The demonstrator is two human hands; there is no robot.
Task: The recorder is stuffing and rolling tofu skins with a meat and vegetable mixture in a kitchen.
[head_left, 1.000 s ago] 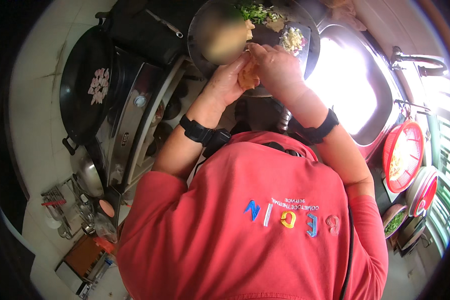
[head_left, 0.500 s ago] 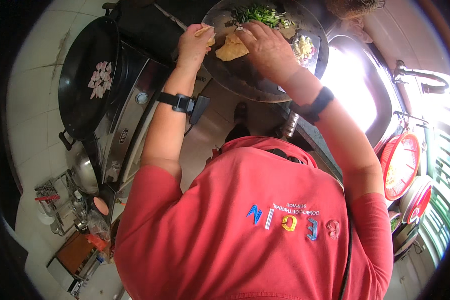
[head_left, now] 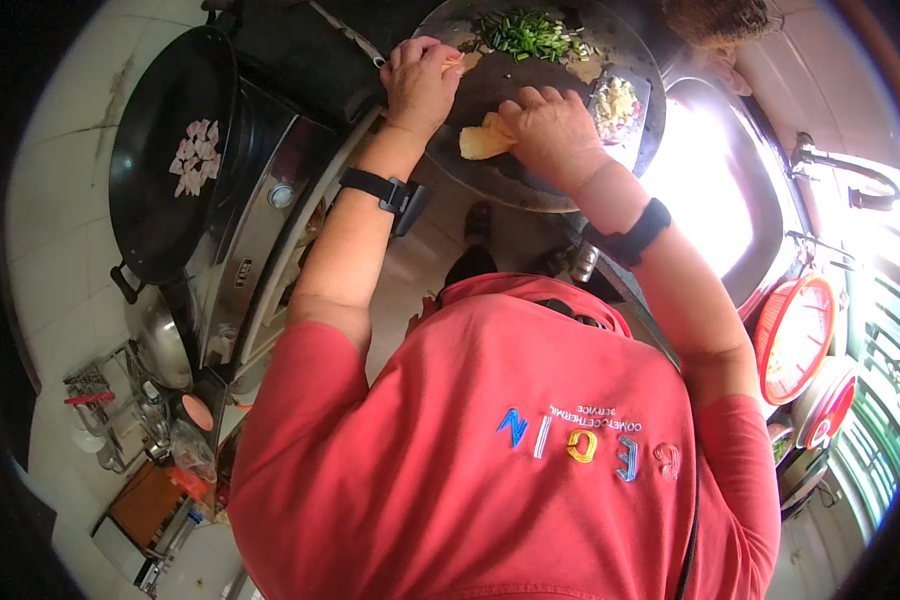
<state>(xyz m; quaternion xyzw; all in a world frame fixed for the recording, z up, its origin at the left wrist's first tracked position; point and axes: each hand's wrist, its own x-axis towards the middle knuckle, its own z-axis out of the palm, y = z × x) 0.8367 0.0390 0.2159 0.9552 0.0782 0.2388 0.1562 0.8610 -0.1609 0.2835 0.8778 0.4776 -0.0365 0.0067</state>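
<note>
Both hands are over a round dark cutting board [head_left: 450, 130]. My left hand [head_left: 420, 85] is closed at its far left edge, with a bit of a pale tan, thin piece of food [head_left: 454, 64] showing at the fingers. Nearer the middle, my right hand [head_left: 555, 135] is closed on a yellowish, sheet-like piece of food [head_left: 484, 141], folded or curled; its exact kind is unclear. Chopped green scallions [head_left: 528, 34] lie on the far part of the board. Right of my right hand, chopped whitish garlic-like bits [head_left: 615, 105] rest on a flat cleaver blade [head_left: 638, 90].
At left, a black wok [head_left: 165, 110] holds sliced pale pink meat [head_left: 196, 157] over a stove [head_left: 255, 200]. A bright sink [head_left: 705, 170] with a tap [head_left: 855, 180] stands at right. Red baskets [head_left: 798, 335] hang below it. The cleaver's metallic handle [head_left: 584, 263] juts past the board's near edge.
My left hand has moved right, still with a pale piece. My right hand has come nearer and now grips the yellowish piece that lay spread on the board beside it.
</note>
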